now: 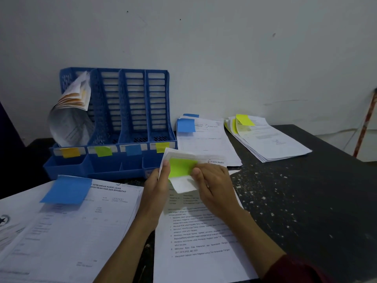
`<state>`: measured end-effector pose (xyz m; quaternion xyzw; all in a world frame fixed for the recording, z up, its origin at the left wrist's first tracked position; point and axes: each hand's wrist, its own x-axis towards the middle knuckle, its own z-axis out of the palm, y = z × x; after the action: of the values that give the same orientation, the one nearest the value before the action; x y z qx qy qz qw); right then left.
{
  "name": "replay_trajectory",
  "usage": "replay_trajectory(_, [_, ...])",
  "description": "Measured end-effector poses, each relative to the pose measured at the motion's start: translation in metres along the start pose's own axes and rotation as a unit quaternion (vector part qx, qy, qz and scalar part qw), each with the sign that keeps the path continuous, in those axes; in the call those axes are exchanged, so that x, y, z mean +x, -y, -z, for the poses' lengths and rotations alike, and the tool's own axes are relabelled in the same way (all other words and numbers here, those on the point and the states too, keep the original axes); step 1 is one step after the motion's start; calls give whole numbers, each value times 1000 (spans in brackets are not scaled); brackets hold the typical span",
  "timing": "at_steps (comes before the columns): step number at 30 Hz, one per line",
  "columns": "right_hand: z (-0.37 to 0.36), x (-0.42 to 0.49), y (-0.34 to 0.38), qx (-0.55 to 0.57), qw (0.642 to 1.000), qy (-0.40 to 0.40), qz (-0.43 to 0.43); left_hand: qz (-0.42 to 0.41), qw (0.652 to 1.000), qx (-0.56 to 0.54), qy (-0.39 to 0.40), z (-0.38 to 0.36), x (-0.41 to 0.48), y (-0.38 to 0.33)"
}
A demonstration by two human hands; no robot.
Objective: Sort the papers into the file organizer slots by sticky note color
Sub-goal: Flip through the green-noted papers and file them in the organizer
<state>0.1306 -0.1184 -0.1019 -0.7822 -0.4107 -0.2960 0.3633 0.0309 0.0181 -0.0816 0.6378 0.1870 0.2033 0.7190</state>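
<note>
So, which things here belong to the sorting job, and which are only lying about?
Belong to the job:
- blue file organizer
- paper with green note, held by left hand and right hand
- pile with blue note
- pile with yellow note
- near paper with blue note

Lying about:
- red stick by the wall

One organizer (pixel 130 111), four slots, two hands (pixel 183 186).

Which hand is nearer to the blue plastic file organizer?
Left. The left hand is just before the blue plastic file organizer, at its front right corner; the right hand is farther right.
</note>
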Motion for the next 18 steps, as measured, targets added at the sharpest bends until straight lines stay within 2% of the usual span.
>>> replay_trajectory(3, [3, -2, 0, 16, 999, 37, -28, 4, 1000, 0, -4, 1, 2, 3])
replay_trajectory(6, [3, -4, -2, -3, 998, 14, -59, -5, 1000, 19, -4, 4, 3, 7])
replay_trajectory(9, [3, -3, -1, -18, 999, -24, -33, -20, 998, 55, -6, 4, 2, 10])
replay_trajectory(14, [-1, -2, -9, 30, 998, -30, -43, -20, 997, 68, 7, 7, 5, 14])
replay_trajectory(18, [-4, -1, -14, -53, 998, -5, -32, -24, 997, 70, 10, 8, 7, 16])
